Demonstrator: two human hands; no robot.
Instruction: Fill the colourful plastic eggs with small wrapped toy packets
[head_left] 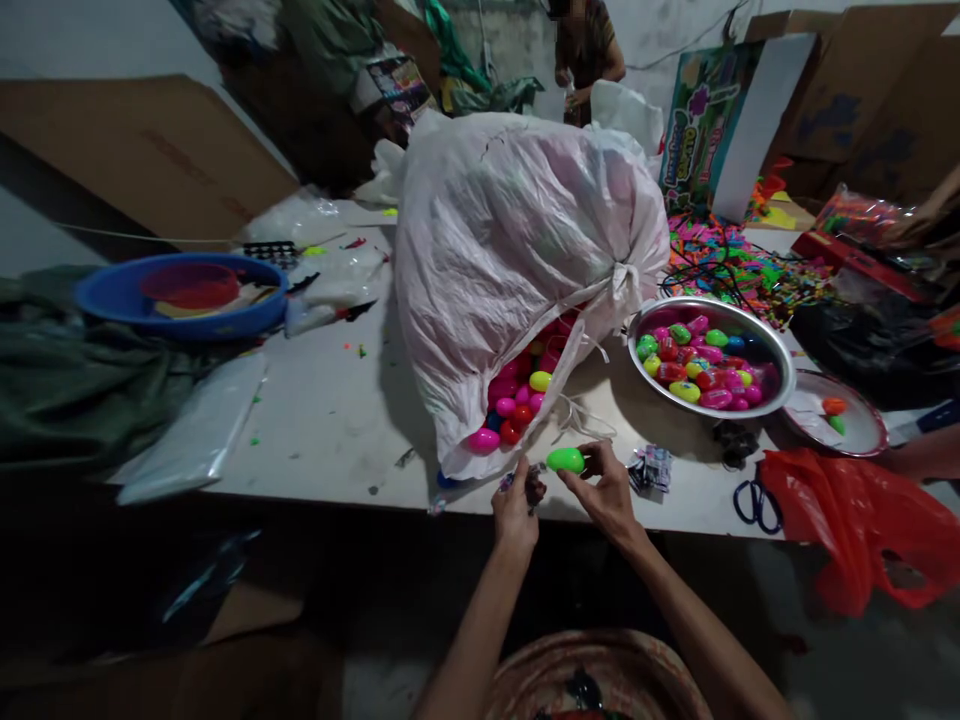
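One green egg [565, 460], pinched by the right hand [604, 490]; left hand [515, 508] clutching dark pieces [535, 489]

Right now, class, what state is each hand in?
Left hand: closed on a small dark thing, too unclear to identify.
Right hand: closed, holding a green egg.

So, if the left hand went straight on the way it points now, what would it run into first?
The left hand would probably meet the near edge of the open white sack first, then the colourful eggs inside, though one view leaves height and depth unclear.
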